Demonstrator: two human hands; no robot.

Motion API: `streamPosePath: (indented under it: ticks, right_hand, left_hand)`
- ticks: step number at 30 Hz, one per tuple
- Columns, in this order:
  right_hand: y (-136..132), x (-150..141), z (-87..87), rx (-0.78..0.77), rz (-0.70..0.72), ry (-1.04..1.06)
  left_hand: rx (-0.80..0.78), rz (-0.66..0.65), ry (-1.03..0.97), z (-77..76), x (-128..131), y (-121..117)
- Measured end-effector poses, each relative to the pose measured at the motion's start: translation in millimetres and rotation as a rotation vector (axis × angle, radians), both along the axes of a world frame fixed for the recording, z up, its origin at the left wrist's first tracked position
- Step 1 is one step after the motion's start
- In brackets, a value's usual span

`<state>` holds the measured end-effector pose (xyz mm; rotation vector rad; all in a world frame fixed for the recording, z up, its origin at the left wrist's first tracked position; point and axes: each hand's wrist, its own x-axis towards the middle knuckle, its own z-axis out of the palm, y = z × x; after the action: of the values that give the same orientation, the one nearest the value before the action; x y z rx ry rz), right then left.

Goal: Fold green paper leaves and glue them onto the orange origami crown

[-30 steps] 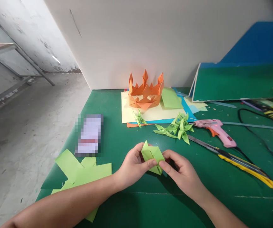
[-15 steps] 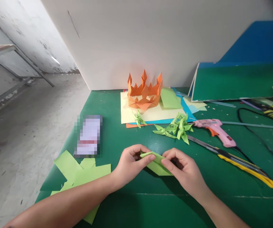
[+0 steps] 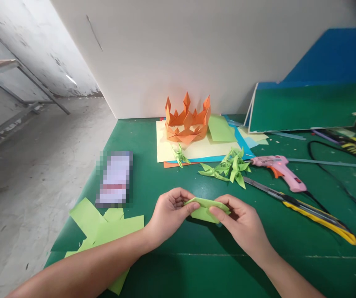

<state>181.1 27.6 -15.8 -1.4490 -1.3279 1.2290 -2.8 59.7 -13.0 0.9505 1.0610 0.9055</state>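
Between my two hands is a folded piece of light green paper [image 3: 206, 212], held just above the green table. My left hand [image 3: 173, 215] pinches its left end, thumb on the near face. On its right end, the thumb and fingers of my right hand [image 3: 238, 221] are closed. Beyond my hands lie several green folded paper flowers [image 3: 235, 165] in a cluster, and a single green paper flower [image 3: 180, 156] sits farther left. Loose green paper sheets [image 3: 109, 231] are spread under and beside my left forearm.
An orange paper crown [image 3: 187, 124] stands on stacked coloured sheets [image 3: 165, 145] at the back. To the right lie a pink glue gun [image 3: 285, 169] with its black cord and a yellow utility knife [image 3: 317, 217]. A phone [image 3: 115, 178], blurred out, rests at left. Green board [image 3: 308, 107] leans behind.
The green paper first faced me as a broad creased shape. It has since been folded over and tilted into a narrower strip, with both hands still on it.
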Motion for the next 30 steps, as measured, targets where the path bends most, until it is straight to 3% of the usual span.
streamPosePath:
  ticks: [6,10,14,18,22,25,30]
  right_hand:
    - [2,4,-2.2,-0.016,-0.049,-0.013]
    - [2,4,-2.7,0.033,-0.044,-0.042]
    - [1,5,-4.3,0.218,-0.016,-0.142]
    - [5,12,-8.3,0.594,0.055,-0.303]
    - [12,23,-10.8,0.765,0.22,-0.537]
    - [13,28,-10.0,0.786,0.328,-0.673]
    - [6,20,-6.1,0.728,0.287,-0.665]
  left_hand:
    - [-0.052,-0.052,-0.054,3.2,-3,2]
    - [0.034,-0.071,-0.009,-0.1,-5,2]
    - [0.283,-0.124,0.184,-1.0,-8,2]
    - [0.744,-0.125,0.409,1.7,-14,7]
    - [1.106,-0.322,0.659,2.7,-19,9]
    - [1.206,-0.509,0.811,5.1,-20,5]
    - [1.164,-0.669,1.024,12.8,-18,-7]
